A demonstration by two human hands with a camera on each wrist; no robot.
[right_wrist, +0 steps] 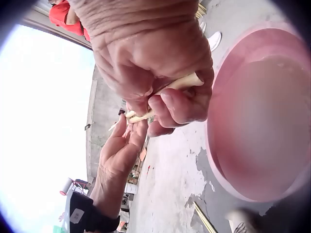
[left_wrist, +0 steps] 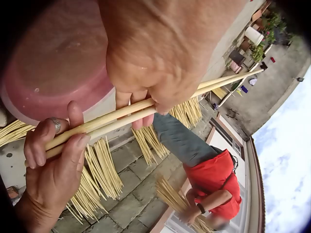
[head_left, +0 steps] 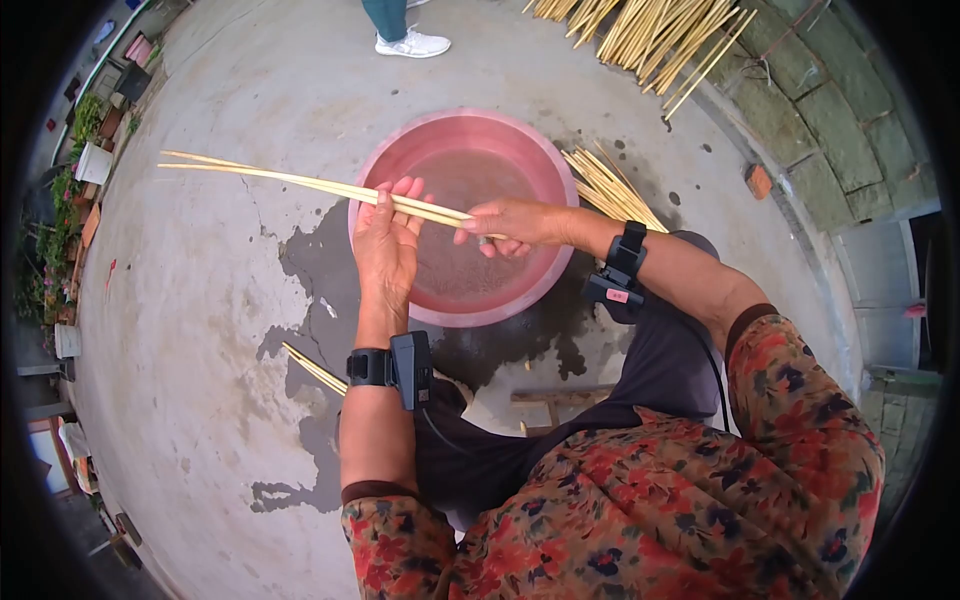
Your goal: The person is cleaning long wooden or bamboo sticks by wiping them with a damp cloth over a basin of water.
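Two long, pale peeled sticks [head_left: 290,180] lie across both hands above a pink basin [head_left: 467,117] of cloudy water. Toward their thick ends, my right hand [head_left: 520,222] grips them with curled fingers; the cut end of a stick [right_wrist: 187,81] pokes out of that fist in the right wrist view. Farther along, my left hand [head_left: 388,245] pinches the pair, thumb on top and fingers underneath. Their thin ends reach out to the left and spread slightly apart. A ring [left_wrist: 57,127] shows on a right finger in the left wrist view.
A bundle of sticks [head_left: 615,190] lies right of the basin, with larger piles [head_left: 660,40] along the stone ledge. A few sticks [head_left: 315,368] rest on the wet ground at left. Another person in red [left_wrist: 214,179] holds a bundle beyond. A brick piece [head_left: 758,182] lies at right.
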